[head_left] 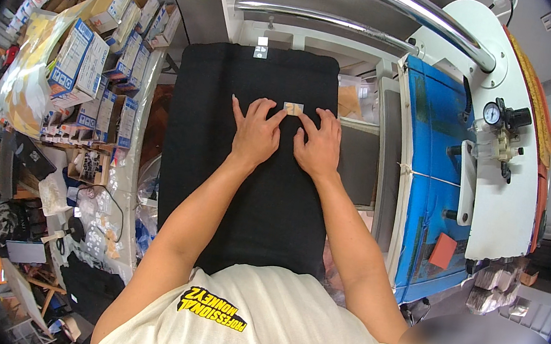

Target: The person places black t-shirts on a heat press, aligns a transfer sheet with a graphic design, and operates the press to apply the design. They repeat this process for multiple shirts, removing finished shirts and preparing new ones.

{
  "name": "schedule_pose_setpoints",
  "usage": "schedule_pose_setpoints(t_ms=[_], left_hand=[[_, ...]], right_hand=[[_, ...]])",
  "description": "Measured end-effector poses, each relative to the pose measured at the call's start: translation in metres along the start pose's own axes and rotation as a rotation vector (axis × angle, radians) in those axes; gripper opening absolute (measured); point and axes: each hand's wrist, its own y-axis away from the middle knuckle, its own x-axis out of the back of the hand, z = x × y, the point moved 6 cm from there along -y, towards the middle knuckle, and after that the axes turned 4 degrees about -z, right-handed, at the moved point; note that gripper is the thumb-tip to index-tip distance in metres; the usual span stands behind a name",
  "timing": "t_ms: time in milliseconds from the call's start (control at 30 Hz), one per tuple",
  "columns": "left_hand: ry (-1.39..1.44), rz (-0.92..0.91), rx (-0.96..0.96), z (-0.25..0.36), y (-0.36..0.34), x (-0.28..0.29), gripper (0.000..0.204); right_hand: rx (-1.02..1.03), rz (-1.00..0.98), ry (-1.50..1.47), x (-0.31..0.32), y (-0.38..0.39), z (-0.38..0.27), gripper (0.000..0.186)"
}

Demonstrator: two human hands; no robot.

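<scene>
A black garment or cloth (245, 196) lies flat over a long board in front of me. A small pale rectangular piece (293, 109) with a greyish mark rests on it, toward the far right. My left hand (257, 132) lies on the cloth with its fingers spread, and one fingertip touches the left lower corner of that piece. On the other side my right hand (318, 143) is also spread, a fingertip at the right lower corner. Neither hand grips anything. Past the cloth's far edge shows a small grey-and-white tag (261, 51).
A white press frame with chrome bars (376, 0) spans the far side. On the right stand a blue padded panel (431, 176), a pressure gauge (493, 114) and a red block (442, 251). Cardboard boxes (81, 58) crowd the left, beside a cluttered bench edge (125, 189).
</scene>
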Motion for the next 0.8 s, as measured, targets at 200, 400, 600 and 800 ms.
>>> schedule_pose_setpoints(t_ms=[200,400,600,800], left_hand=[[-0.006,-0.007,-0.006,0.002,-0.001,0.001,0.036],[-0.008,-0.006,0.001,0.001,0.000,0.000,0.037],[-0.030,0.001,-0.020,0.005,-0.004,0.002,0.033],[0.012,-0.096,0.082,0.004,-0.039,-0.001,0.023]], right_hand=[[-0.006,0.006,0.000,0.000,0.000,0.001,0.038],[0.001,0.002,-0.004,0.000,0.000,0.000,0.037],[-0.030,-0.030,-0.027,0.000,-0.006,0.004,0.038],[-0.249,-0.042,-0.064,0.010,-0.042,0.028,0.012]])
